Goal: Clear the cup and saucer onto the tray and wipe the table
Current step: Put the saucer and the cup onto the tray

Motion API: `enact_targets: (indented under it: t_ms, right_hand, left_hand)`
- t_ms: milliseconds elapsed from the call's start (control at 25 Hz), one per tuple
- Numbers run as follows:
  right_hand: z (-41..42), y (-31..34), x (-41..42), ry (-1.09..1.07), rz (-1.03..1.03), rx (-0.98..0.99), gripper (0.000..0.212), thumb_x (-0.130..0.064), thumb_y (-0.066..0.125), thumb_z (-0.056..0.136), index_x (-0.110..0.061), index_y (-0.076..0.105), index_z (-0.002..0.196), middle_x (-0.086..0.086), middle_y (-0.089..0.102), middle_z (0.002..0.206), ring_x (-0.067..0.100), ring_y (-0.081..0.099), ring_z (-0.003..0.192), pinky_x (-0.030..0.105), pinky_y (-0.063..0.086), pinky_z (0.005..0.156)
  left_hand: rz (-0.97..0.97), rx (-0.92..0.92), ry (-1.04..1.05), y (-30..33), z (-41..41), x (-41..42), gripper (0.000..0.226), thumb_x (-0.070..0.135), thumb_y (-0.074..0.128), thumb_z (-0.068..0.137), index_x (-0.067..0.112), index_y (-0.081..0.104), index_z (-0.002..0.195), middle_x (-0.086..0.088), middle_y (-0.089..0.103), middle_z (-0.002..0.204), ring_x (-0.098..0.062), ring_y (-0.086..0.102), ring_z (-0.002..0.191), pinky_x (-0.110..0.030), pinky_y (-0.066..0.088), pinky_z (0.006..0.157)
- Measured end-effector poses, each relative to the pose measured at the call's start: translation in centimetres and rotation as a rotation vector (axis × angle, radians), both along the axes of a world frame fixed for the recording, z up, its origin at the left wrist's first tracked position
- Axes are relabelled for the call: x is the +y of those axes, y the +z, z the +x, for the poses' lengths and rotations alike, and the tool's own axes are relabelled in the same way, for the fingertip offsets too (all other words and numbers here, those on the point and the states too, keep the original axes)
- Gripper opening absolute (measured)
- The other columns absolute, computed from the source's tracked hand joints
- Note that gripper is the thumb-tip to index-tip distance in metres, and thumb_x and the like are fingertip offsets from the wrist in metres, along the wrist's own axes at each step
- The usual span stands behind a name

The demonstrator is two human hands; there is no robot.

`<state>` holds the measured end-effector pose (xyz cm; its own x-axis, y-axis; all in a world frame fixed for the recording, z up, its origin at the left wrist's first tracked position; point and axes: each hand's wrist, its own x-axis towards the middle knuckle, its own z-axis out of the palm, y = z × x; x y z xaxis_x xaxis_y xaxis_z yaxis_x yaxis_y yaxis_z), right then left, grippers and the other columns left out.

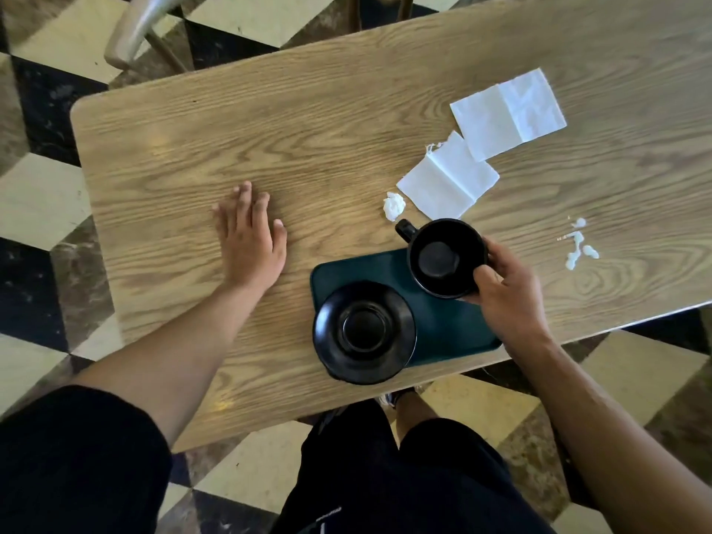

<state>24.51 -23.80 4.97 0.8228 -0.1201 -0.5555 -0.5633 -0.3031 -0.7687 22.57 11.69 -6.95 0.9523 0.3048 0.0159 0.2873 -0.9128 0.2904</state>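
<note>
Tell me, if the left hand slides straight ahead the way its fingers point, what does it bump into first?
Probably nothing. The left hand lies flat on the table, fingers pointing toward the far edge. Only bare wood shows ahead, then the table's edge.

Black short sleeve (pixel 77 456), black trousers (pixel 385 475)

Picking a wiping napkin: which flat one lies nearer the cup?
The lower-left napkin, beside the crumpled wad; the other napkin lies farther from the cup.
</note>
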Motion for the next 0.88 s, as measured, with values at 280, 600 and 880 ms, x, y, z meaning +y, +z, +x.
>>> enact_targets:
  t_ms: [280, 600, 880]
  right_hand:
    - [-0.2, -1.0, -1.0, 0.123, 0.024, 0.055, 0.051, -0.001, 0.047, 0.093, -0.026, 0.065, 0.134, -0.001, 0.075, 0.114, 0.012, 0.074, 0.099, 0.045, 0.065, 0.078]
    - [0.0, -1.5, -1.1, 0.159, 0.112, 0.087, 0.056, 0.005, 0.042, 0.094, -0.029, 0.067, 0.131, -0.003, 0.075, 0.112, 0.01, 0.074, 0.101, 0.037, 0.064, 0.078]
    - [1.1, -1.8, -1.2, 0.13, 0.176, 0.155, 0.053, 0.003, 0.043, 0.095, -0.029, 0.07, 0.128, -0.005, 0.076, 0.11, 0.009, 0.074, 0.096, 0.029, 0.061, 0.075]
  left_hand:
    - [0.004, 0.027, -0.218, 0.7, 5.7, -4.2, 0.062, 0.037, 0.031, 0.105, 0.006, 0.036, 0.158, -0.015, 0.025, 0.17, -0.033, 0.017, 0.159, -0.05, 0.003, 0.129]
    - [0.033, 0.01, -0.236, -0.8, 7.8, -5.7, 0.066, 0.041, 0.039, 0.099, 0.008, 0.041, 0.156, -0.015, 0.03, 0.168, -0.033, 0.021, 0.157, -0.057, 0.01, 0.128]
    - [0.039, 0.007, -0.224, -0.8, 7.9, -5.7, 0.065, 0.039, 0.041, 0.096, 0.009, 0.045, 0.154, -0.014, 0.033, 0.167, -0.032, 0.023, 0.157, -0.057, 0.012, 0.128]
